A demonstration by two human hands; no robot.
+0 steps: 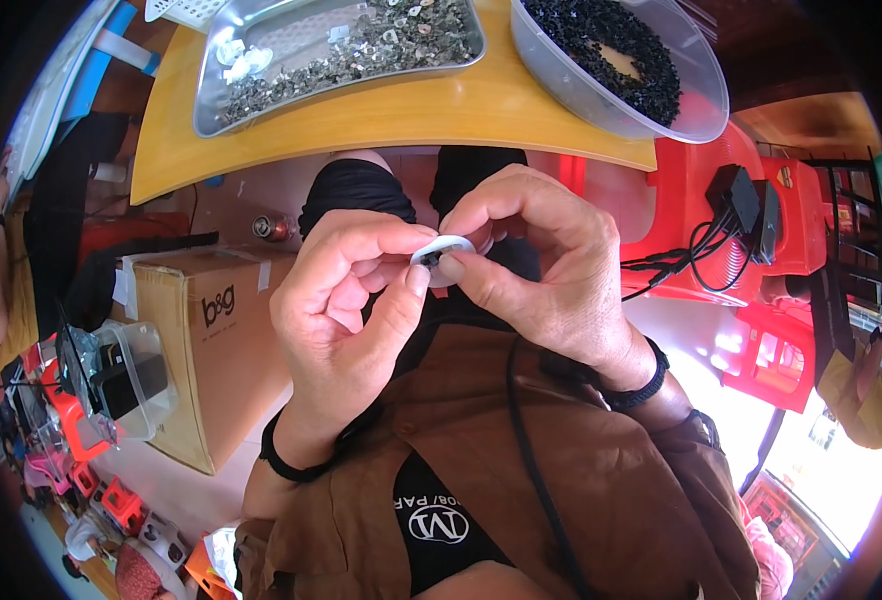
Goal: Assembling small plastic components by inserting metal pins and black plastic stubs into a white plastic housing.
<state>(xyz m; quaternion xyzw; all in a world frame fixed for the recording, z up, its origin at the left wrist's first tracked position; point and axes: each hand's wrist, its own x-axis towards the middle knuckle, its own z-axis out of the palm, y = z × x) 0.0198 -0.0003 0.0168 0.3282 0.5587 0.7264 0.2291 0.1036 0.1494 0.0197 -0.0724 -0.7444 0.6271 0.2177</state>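
White roundish piece [447, 243] with a dark bit [431, 259] near its middle, held up between the table [411, 115] and a brown shirt [451, 390]. I'd go light and even from both sides, and keep pressure off the dark part. Left hand [346, 290] and right hand [551, 270] are each pinching its edge, thumb opposite forefinger, palms angled toward each other, wrists low.

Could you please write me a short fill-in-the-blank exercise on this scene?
The left hand and right hand hold a small ____ piece.
The round basin contains many small ____ bits.
The cardboard box stands to the person's ____.

Missing words: white; black; left.
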